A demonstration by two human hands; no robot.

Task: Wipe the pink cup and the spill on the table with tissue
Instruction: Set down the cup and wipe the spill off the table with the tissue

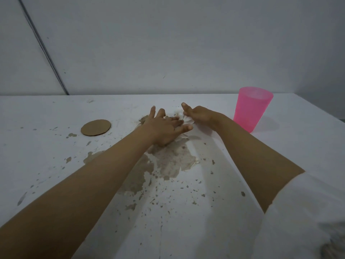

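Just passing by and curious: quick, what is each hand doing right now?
Left hand: open, fingers spread, pressing the tissue.
Right hand: on the tissue; whether it grips cannot be told.

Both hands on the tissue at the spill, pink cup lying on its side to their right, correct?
No: the head view shows the pink cup standing upright. Left hand and right hand are on the tissue at the spill.
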